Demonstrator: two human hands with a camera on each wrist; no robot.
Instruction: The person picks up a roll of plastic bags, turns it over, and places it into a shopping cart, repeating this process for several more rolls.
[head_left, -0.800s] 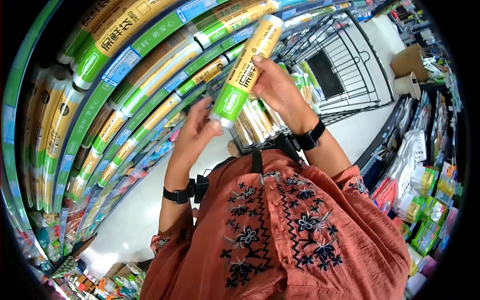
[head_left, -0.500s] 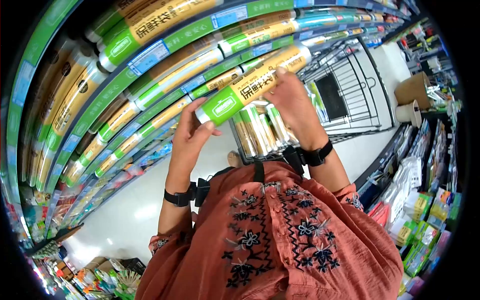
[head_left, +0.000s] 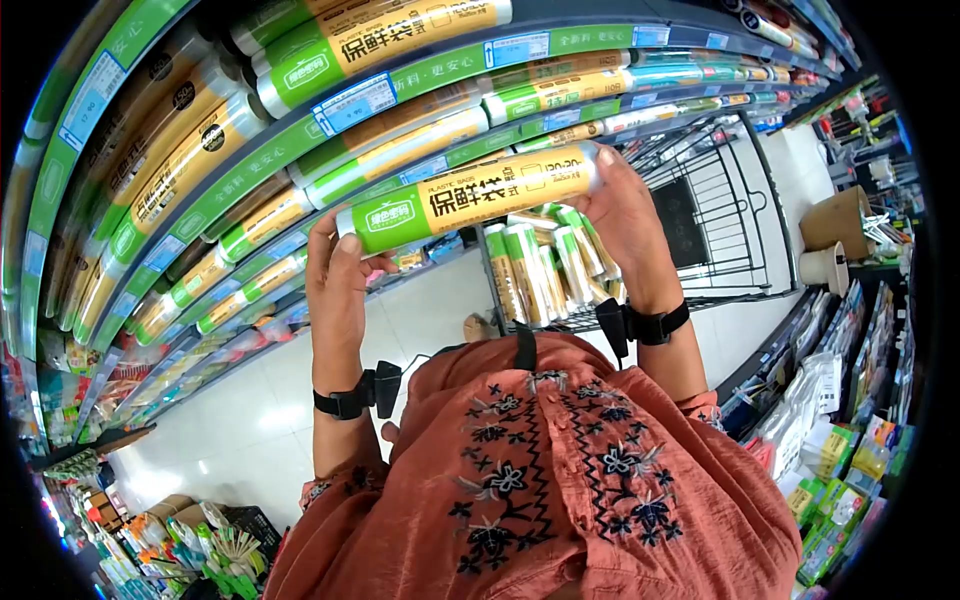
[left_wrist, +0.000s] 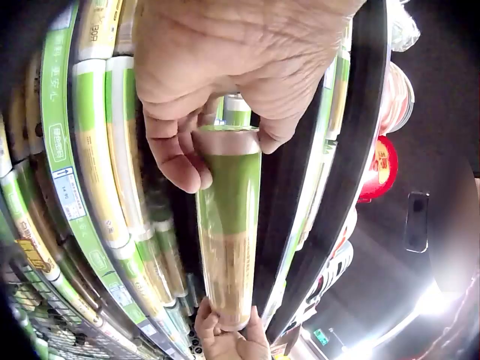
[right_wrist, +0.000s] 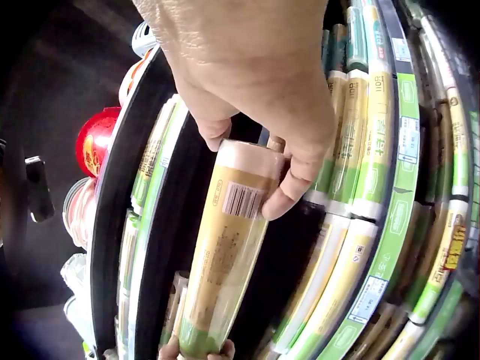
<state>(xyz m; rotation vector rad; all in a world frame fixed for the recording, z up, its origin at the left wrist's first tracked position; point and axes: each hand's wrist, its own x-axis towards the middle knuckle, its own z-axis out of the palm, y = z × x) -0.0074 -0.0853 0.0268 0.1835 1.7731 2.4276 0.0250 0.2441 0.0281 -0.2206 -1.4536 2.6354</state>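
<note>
Green-and-tan, plastic-wrapped cylindrical roll [head_left: 485, 200], held by both ends
Left hand's [head_left: 338, 280] fingers grasp its green end, right hand's [head_left: 630, 222] its tan.

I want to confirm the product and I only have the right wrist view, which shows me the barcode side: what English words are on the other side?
Observer: In the head view, the held roll reads PLASTIC BAGS.
Operator: And the other hand? I only get fingertips.
Observer: The head view shows the left hand with a black band around its wrist.
Operator: Are there more of these anywhere besides the shelves?
Observer: Yes, the head view shows several green-and-tan rolls in a wire shopping cart.
</note>
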